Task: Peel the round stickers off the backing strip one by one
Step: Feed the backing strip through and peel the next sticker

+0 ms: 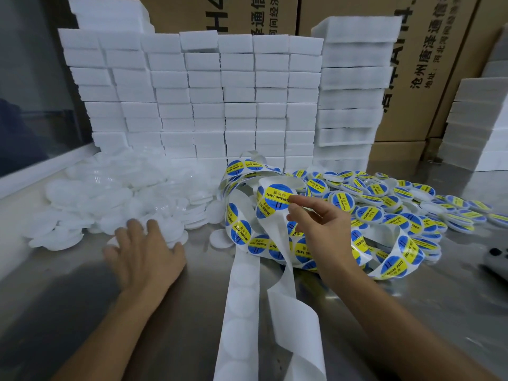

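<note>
We see two hands over the shiny surface (pixel 192 298). Our right hand (pixel 316 224) pinches one round sticker (pixel 276 196) by its edge with the fingers (pixel 298 200), at about 12 o'clock from the hand. The sticker is blue and yellow. The backing strip (pixel 242 312) runs down toward 6 o'clock, its lower part white and bare, and more stickers sit on its loops near the hand. Our left hand (pixel 143 248) lies flat with straight fingers on a heap of clear lids (pixel 110 196) at 9 o'clock. Labelled lids (pixel 398 199), too many to count, lie piled at 3 o'clock. White foam blocks (pixel 209 97) stand stacked at 12 o'clock.
</note>
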### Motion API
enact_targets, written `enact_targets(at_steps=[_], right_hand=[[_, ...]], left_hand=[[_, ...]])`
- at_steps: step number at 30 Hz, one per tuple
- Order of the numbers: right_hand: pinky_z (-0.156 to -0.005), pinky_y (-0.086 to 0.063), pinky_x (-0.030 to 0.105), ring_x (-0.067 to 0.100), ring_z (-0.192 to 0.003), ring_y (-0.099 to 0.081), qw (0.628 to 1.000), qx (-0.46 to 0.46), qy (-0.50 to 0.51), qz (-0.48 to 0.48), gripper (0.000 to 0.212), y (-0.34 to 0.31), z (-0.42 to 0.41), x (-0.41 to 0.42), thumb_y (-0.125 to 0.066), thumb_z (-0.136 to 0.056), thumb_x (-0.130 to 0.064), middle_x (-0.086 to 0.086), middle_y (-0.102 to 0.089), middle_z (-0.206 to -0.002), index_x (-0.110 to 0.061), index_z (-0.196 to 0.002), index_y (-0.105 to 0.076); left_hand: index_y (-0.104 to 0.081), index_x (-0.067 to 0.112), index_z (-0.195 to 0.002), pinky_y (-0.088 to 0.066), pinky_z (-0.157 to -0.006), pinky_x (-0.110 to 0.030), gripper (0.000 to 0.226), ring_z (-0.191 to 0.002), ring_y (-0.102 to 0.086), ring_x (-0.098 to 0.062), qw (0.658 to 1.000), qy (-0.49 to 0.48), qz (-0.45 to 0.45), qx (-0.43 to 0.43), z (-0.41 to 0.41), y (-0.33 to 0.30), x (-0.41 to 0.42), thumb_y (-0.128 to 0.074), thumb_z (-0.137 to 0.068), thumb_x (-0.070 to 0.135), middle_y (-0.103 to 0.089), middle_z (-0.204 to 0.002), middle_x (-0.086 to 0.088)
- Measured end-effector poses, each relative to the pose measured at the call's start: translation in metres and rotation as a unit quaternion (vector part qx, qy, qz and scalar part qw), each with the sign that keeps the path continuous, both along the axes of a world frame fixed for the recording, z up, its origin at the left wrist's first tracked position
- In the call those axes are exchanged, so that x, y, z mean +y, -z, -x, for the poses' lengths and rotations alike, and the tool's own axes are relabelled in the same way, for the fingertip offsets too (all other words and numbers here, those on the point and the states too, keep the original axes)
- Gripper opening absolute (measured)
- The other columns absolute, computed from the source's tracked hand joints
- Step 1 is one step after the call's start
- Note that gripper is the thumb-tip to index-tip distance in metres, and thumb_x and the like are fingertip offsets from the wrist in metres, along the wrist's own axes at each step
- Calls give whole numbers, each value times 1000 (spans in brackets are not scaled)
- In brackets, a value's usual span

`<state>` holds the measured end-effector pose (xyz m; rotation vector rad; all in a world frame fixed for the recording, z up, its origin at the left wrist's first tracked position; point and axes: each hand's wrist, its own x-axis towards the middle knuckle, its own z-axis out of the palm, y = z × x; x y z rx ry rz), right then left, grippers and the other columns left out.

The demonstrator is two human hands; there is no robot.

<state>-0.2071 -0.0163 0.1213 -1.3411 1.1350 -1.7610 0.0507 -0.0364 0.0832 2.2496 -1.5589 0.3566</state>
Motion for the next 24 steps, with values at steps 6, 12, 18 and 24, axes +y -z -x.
enact_targets(at_steps=[6, 12, 18, 24], right_hand=[[-54, -50, 14, 5, -68, -68, 1000, 10, -16, 13, 15, 0, -4, 1, -69, -89, -10, -10, -75, -76, -23, -88, -75], [-54, -50, 19, 11, -67, -67, 1000, 13, -14, 16, 18, 0, -5, 1, -69, -89, -11, -10, -74, -75, -28, -83, -75], [-54, -52, 17, 7, -68, -69, 999, 26, -15, 17, 18, 1, -4, 1, -69, -90, -13, -14, -74, -77, -29, -84, -75], [-55, -51, 16, 5, -69, -70, 999, 30, -19, 17, 17, 2, -5, 0, -68, -90, -13, -16, -73, -80, -27, -86, -75]], left_hand=[[-63, 29, -123, -37, -93, -39, 36, -125, -49, -19, 924, 382, 29, -12, 36, 13, -2, -61, -89, 41, -56, -132, 6], [-43, 40, -143, -23, -116, -36, 41, -146, -21, -6, 903, 422, -72, 21, 41, 27, -11, -38, -102, 35, -25, -158, 16], [-40, 36, -145, -32, -111, -36, 46, -136, -39, -11, 931, 356, -69, 35, 39, 23, -9, -40, -99, 45, -39, -152, 13], [-43, 42, -138, -27, -112, -44, 42, -137, -34, -14, 944, 313, -101, 30, 39, 24, -8, -36, -98, 51, -35, -150, 10]])
